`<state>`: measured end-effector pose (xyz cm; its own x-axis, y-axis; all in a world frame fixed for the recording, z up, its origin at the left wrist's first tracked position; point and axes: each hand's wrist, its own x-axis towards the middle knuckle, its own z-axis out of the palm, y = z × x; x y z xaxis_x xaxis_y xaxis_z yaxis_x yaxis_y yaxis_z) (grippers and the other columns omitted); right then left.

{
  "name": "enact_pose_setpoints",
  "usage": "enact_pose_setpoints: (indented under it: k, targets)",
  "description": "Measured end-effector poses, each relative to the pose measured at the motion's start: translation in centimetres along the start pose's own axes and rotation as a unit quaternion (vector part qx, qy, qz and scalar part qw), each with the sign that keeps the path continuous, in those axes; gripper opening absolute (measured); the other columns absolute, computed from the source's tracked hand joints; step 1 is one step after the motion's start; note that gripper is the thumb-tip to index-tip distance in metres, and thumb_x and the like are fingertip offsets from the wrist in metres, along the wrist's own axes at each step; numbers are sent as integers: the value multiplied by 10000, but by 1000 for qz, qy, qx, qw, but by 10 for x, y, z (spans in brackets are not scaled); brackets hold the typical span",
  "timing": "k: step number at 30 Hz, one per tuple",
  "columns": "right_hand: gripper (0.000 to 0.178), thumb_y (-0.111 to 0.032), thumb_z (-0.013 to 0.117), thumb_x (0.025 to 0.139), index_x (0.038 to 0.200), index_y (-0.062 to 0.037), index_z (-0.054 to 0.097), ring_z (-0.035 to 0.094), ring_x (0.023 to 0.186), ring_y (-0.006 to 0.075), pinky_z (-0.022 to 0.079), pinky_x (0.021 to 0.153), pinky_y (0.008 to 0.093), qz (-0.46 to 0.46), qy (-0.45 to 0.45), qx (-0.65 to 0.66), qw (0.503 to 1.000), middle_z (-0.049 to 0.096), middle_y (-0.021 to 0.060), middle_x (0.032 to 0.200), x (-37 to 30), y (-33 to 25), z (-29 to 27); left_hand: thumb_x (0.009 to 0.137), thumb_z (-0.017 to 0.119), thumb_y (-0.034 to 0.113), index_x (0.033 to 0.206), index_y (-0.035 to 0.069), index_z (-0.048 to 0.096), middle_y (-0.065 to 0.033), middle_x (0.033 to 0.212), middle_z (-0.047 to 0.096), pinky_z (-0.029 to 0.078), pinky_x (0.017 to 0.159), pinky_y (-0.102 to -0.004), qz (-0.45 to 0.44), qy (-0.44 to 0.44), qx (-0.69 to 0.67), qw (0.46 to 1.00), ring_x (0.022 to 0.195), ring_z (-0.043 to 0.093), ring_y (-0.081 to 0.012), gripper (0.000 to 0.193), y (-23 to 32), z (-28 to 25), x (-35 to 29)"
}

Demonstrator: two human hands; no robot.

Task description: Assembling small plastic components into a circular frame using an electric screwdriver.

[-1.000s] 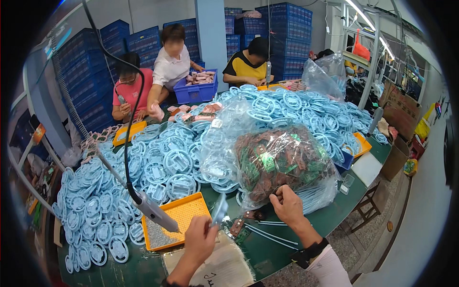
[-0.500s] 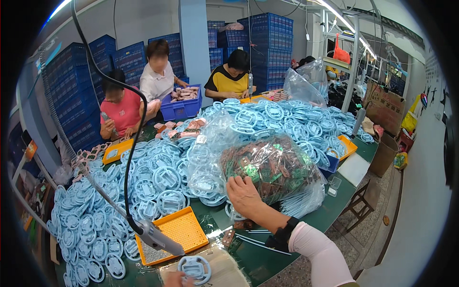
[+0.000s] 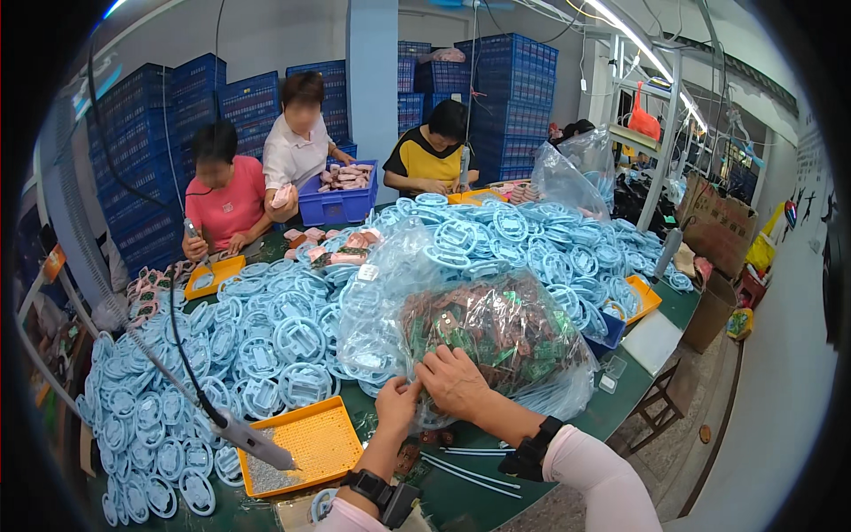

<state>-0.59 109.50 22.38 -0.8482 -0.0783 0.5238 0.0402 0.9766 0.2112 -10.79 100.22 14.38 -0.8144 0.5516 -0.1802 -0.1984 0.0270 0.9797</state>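
Observation:
A large clear plastic bag (image 3: 523,332) full of small brown and green circuit boards lies in front of me, against the heap of light-blue ring-shaped plastic parts (image 3: 301,341). My left hand (image 3: 398,406) is closed at the bag's near left edge, its fingertips pinching the film. Right beside it, my right hand (image 3: 454,383) has its fingers bent over the same edge, gripping the plastic. Below my left forearm, one blue ring part (image 3: 323,505) is partly hidden on a board. Some loose circuit boards (image 3: 434,438) lie under my wrists.
An orange tray (image 3: 330,434) with a perforated insert and tiny metal pieces stands left of my arm. Over it hangs a corded electric screwdriver (image 3: 253,441). White strips (image 3: 470,474) lie on the green table (image 3: 550,452). Three co-workers sit or stand across, near a blue crate (image 3: 341,207).
My left hand has gone from the blue ring part up to the bag, joining the right one. The right hand has shifted slightly along the bag's edge. The hanging screwdriver sits further left.

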Motion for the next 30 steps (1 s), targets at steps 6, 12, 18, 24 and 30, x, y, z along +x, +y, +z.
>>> enact_pose_setpoints:
  k: [6, 12, 18, 24, 30]
  targets:
    - [217, -157, 606, 703, 911, -102, 578, 494, 852, 243, 391, 715, 362, 25, -22, 68, 997, 504, 59, 874, -5, 14, -7, 780, 654, 57, 832, -9, 646, -18, 701, 615, 442, 545, -231, 38, 11, -36, 999, 583, 547, -88, 84, 2, 5, -6]
    - [266, -175, 642, 688, 940, -107, 589, 480, 890, 256, 388, 708, 354, 41, -48, 88, 994, 500, 61, 909, 10, 8, -13, 817, 637, 67, 839, 7, 638, 3, 740, 607, 426, 583, -209, -4, -11, -154, 988, 632, 538, -77, 64, 0, 0, -11]
    - [131, -177, 605, 694, 808, -115, 587, 485, 863, 240, 386, 688, 345, 12, -22, 27, 999, 495, 43, 853, 20, 8, 2, 851, 630, 115, 850, 27, 624, 21, 744, 586, 404, 596, -199, 12, -43, -185, 982, 639, 503, -61, 88, -2, 3, -8]
    - [65, -156, 576, 690, 742, -127, 549, 506, 788, 216, 402, 641, 333, 4, 23, 15, 1000, 493, 13, 760, 25, 19, -1, 885, 611, 162, 822, 39, 603, 39, 724, 551, 390, 602, -195, 40, -73, -179, 980, 644, 470, -47, 138, 25, 14, -8]
    - [94, -156, 574, 750, 752, -108, 493, 595, 664, 257, 472, 546, 408, 151, 76, 13, 985, 534, 56, 768, 42, 46, 8, 879, 580, 105, 824, 43, 580, 38, 710, 528, 391, 595, -201, 106, -136, -93, 981, 626, 461, -50, 82, 17, 12, -21]
